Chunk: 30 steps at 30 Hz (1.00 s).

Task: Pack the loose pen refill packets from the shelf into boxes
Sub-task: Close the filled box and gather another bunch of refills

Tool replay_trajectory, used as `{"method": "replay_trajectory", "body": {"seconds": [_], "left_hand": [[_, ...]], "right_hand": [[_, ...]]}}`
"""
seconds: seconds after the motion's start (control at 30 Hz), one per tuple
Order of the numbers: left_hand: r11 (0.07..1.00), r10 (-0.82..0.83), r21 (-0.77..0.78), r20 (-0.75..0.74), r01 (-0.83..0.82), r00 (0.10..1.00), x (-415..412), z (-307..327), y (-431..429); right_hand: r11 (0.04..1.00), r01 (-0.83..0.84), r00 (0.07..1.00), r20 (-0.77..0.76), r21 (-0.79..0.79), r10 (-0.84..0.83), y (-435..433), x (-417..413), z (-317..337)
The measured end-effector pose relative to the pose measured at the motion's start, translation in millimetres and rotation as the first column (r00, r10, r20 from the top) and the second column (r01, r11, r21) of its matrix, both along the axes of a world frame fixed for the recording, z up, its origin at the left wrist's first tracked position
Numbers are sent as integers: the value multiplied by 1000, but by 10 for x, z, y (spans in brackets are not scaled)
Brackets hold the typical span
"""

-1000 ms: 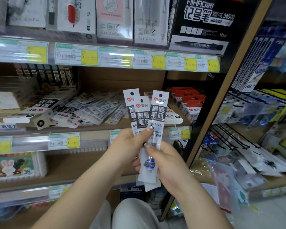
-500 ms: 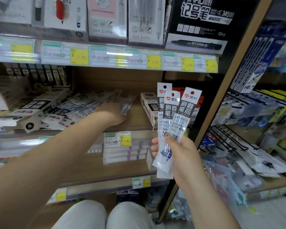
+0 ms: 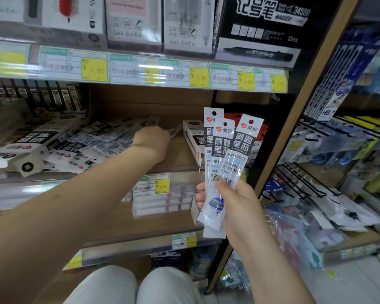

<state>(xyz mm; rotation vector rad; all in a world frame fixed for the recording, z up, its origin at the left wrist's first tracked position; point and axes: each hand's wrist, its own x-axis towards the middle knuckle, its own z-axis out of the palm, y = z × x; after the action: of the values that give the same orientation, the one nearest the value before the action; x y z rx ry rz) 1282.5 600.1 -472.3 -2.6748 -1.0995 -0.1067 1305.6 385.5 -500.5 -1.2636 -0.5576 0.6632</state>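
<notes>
At the shelf, the left hand [image 3: 151, 142] shows us only its back; its fingers are hidden, so we cannot tell whether the grip has closed on the packet [image 3: 173, 132] blurred at its three o'clock. The loose packets [image 3: 90, 148] at its nine o'clock smear together, their print unreadable. In the right hand [image 3: 239, 207], three fanned refill packets [image 3: 224, 172] overlap, the rear ones partly covered, their lower ends behind the thumb. The price tags [image 3: 160, 72] at twelve o'clock are too blurred to read. The top edge cuts off the marker box [image 3: 266, 29].
</notes>
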Motion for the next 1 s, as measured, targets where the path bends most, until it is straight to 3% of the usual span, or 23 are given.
{"method": "replay_trajectory", "body": {"seconds": [0.17,0.47,0.67,0.87,1.0], "left_hand": [[1000,7,27,14,-7,1000,16,-11,29],[999,-18,-41,314,33,949,-324,239,-11],[979,-149,-39,537,201,830,-871,697,-293],[938,-141,-213,485,273,863,-1379,1138,-428],[884,-151,-358,387,299,910,-1579,1226,-484]], "right_hand": [[1000,8,1000,-16,-3,-8,-41,0,19],[1000,24,1000,17,19,-24,-164,-19,31],[999,27,978,206,44,-36,-221,-19,106],[998,38,897,439,55,-59,-220,-74,237],[998,13,790,611,56,-45,-260,-194,330]]}}
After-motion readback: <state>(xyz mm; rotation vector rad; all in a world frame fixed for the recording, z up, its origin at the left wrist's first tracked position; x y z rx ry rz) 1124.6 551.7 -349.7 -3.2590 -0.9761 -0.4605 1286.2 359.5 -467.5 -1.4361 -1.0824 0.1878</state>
